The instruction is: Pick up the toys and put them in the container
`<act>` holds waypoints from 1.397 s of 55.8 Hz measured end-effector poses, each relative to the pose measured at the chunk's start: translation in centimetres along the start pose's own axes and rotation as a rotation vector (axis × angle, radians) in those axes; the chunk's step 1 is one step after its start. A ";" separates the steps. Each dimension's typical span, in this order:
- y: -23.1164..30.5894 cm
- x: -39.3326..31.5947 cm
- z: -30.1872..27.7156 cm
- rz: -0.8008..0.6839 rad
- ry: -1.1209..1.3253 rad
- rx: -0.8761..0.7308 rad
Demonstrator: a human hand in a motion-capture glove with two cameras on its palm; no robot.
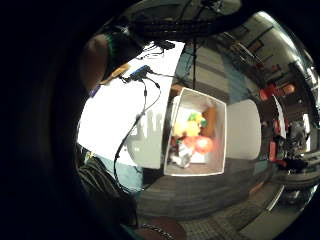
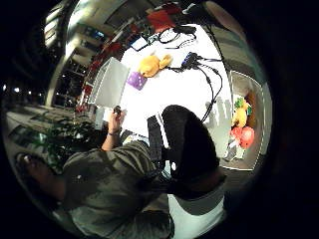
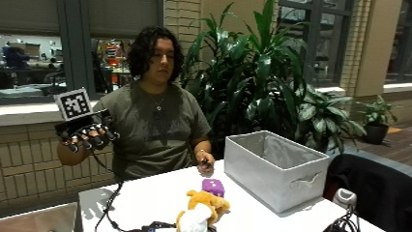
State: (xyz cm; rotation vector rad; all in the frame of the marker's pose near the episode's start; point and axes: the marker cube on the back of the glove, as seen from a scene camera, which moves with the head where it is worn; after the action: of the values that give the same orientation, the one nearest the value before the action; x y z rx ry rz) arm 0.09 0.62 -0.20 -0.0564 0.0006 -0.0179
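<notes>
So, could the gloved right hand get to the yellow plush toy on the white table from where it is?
Probably yes: the gloved right hand is raised, holding nothing, and nothing stands between it and the yellow plush toy.

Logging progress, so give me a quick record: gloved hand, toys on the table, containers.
right hand: raised beside the table, holds nothing
on table: plush, purple toy, grey bin
white box: beside the table, in the palm's view, several toys inside
bare hand: on the table, holds a small dark thing
</notes>
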 end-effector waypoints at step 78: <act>-18.6 -19.0 22.7 -0.127 -0.104 -0.063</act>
State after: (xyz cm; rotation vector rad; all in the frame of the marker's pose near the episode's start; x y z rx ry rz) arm -19.25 -16.31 23.49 -0.1199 -0.1061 -0.1418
